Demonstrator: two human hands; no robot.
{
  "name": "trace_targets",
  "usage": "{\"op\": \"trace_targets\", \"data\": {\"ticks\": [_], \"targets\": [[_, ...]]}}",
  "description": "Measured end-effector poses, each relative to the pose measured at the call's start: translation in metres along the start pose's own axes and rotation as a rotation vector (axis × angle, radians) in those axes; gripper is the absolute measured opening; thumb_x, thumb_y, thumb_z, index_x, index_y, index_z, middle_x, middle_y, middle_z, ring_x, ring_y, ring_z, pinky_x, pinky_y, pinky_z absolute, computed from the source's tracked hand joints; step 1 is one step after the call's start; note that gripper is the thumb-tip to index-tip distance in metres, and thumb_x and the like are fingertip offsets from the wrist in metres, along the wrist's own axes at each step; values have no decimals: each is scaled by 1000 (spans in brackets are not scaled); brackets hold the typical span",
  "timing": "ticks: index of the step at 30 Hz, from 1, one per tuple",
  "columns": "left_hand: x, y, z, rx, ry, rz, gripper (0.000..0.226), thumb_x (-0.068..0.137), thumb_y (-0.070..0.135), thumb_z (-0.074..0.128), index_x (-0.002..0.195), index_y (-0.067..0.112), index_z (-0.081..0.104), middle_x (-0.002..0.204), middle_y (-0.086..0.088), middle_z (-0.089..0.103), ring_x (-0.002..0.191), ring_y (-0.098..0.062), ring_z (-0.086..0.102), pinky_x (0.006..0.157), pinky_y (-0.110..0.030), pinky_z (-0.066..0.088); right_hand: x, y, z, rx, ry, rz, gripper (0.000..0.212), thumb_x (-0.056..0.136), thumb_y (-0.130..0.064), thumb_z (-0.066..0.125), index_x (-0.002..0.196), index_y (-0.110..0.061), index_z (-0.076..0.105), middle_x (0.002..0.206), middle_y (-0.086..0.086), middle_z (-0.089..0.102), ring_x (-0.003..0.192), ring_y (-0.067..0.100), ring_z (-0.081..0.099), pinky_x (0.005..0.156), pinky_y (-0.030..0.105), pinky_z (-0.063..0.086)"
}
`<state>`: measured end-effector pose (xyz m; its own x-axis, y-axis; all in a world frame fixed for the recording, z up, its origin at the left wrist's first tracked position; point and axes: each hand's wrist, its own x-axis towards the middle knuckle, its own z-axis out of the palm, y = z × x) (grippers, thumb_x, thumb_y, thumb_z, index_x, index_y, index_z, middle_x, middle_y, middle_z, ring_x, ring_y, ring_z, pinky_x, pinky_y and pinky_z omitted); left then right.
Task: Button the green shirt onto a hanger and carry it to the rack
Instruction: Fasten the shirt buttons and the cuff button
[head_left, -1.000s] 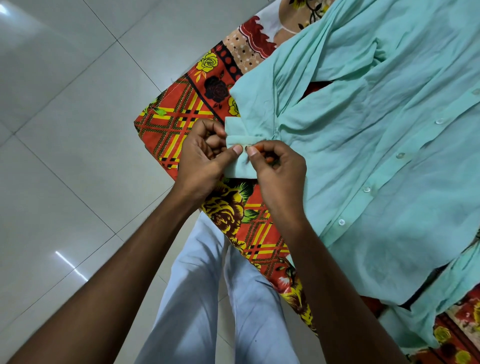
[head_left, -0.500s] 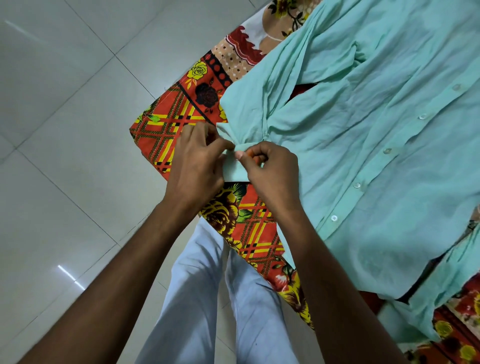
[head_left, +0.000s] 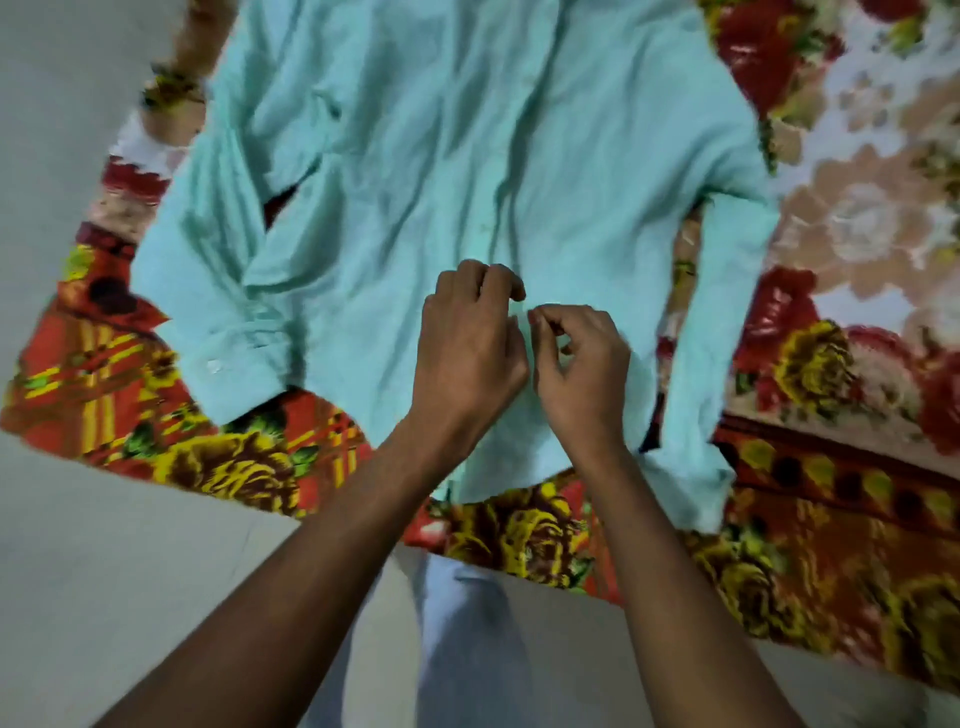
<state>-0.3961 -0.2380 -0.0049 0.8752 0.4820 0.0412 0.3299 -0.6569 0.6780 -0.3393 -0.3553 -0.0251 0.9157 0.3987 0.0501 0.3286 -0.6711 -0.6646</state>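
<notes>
The light green shirt (head_left: 467, 156) lies spread out, front up, on a flowered bedcover (head_left: 857, 218); the picture is blurred. Its left sleeve cuff (head_left: 234, 358) lies flat with a white button on it, and the right sleeve (head_left: 701, 364) runs down toward the bed's edge. Both hands meet over the front strip near the hem. My left hand (head_left: 467, 343) curls its fingers over the strip. My right hand (head_left: 582, 364) pinches the fabric between thumb and forefinger. No hanger or rack is in view.
The bedcover's orange and yellow border (head_left: 234, 467) hangs over the near edge of the bed. Pale tiled floor (head_left: 104, 571) lies to the left and below, with my light trouser legs (head_left: 467, 649) standing against the bed.
Both hands let go of the left sleeve cuff and moved right to the shirt's front near the hem. The view swung right, and the cuff now lies flat.
</notes>
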Motion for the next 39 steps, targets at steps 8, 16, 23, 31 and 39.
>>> {"op": "trace_targets", "data": {"ticks": [8,16,23,31,39], "targets": [[-6,74,84,-46,-267,293,30,85,11,63,114,7,60,107,-13,60,99,-36,57,76,-50,49,-54,93,-82,-125,269,118,17,101,-18,61,103,-7,75,99,5,71,99,27,62,89,33,49],[-71,81,123,-38,-610,299,37,84,25,73,114,11,55,106,-10,61,102,-31,55,78,-46,50,-136,125,-101,-63,319,297,38,88,-9,66,126,-12,68,128,6,60,123,25,53,105,38,44],[-92,100,130,43,-601,346,52,81,21,80,122,10,50,117,-12,58,106,-33,53,75,-43,48,-176,124,-95,74,366,563,59,86,-7,71,141,-9,49,133,7,46,123,15,52,102,17,45],[-130,104,148,40,-454,501,13,87,11,52,95,2,58,95,-16,52,83,-36,53,56,-49,45,-178,141,-94,31,346,546,43,94,-22,72,134,-13,58,124,1,54,109,3,52,90,9,42],[-142,116,178,87,-490,307,27,89,21,66,108,3,59,101,-16,62,93,-38,60,66,-41,45,-173,170,-113,6,356,488,21,96,-9,64,114,-10,75,105,3,70,96,13,65,85,25,55]]}}
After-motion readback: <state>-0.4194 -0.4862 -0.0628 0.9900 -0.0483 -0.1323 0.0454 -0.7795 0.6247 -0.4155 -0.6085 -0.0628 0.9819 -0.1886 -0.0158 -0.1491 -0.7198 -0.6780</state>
